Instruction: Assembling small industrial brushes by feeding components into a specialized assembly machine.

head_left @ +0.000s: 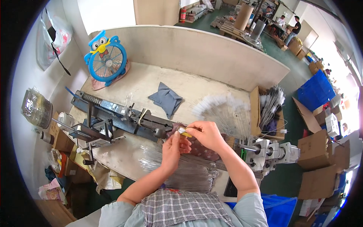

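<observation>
At centre frame, just below the middle, both hands meet over the workbench [151, 81]. Right hand [206, 135] is curled, thumb and fingers pinched on a small yellow-and-white piece [185, 132], and the left hand [173, 149] comes up from beneath with its fingertips touching the same piece. So the hands are together, both closed on that one small part; what it is exactly I cannot tell, it's too small.

Directly under the wrists lies a thick bundle of thin wires [181, 170], spreading toward the lower centre. Right of centre, a fan of white-tipped wire brushes [223, 111] lies spread on the bench, with more standing in a cardboard box [270, 113] further right. Left of the hands runs a long blue-grey metal jig [121, 115]; a grey folded cloth [166, 99] lies above it, and a blue owl-shaped fan [105, 56] stands at upper left.

Risk here, as I judge it: that piece is held only by fingertips, and a slip would drop it into the wire bundle, where it would be hard to find. Those wire ends sit close under the forearms too, so a quick downward move could prick skin or scatter the stack. The jig's end sits just left of the knuckles, an easy thing to knock.
</observation>
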Available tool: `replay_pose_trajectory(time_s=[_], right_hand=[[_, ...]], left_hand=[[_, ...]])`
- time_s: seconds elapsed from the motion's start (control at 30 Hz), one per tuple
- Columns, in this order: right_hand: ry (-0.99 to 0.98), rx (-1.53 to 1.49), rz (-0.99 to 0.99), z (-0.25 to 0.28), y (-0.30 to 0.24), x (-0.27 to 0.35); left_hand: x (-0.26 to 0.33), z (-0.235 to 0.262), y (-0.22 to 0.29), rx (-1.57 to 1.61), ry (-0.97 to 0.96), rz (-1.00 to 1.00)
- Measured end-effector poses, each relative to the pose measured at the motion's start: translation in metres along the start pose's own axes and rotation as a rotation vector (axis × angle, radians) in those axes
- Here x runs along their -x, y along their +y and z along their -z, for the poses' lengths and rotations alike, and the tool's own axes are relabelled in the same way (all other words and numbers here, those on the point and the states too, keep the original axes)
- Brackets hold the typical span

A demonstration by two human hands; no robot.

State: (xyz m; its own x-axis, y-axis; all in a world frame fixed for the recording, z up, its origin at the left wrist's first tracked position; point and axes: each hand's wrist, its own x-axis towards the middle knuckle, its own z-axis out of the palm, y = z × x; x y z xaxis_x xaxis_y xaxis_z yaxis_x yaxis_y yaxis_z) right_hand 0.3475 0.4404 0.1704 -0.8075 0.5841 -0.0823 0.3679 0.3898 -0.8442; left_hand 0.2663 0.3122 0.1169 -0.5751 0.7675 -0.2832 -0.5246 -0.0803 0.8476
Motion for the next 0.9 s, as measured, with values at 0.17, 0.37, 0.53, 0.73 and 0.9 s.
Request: replay_pose_trajectory(time_s=[0.17, 0.37, 0.53, 0.73, 0.9], right_hand=[[0.18, 0.192, 0.209, -0.012, 0.0, 0.006], [0.426, 0.439, 0.411, -0.04, -0.005, 0.014], [0.515, 0.518, 0.44, -0.032, 0.003, 0.018], [0.502, 0.531, 0.513, -0.03, -0.001, 0.023], [0.458, 0.563, 0.528, -0.024, 0.002, 0.027]], left_hand=[[-0.004, -0.003, 0.006, 0.166, 0.052, 0.074], [-0.001, -0.014, 0.0, 0.396, 0.115, -0.06], [-0.002, -0.011, -0.001, 0.362, 0.104, -0.009], [-0.005, -0.006, -0.01, 0.41, 0.093, -0.061], [-0.001, -0.01, -0.003, 0.416, 0.104, -0.045]])
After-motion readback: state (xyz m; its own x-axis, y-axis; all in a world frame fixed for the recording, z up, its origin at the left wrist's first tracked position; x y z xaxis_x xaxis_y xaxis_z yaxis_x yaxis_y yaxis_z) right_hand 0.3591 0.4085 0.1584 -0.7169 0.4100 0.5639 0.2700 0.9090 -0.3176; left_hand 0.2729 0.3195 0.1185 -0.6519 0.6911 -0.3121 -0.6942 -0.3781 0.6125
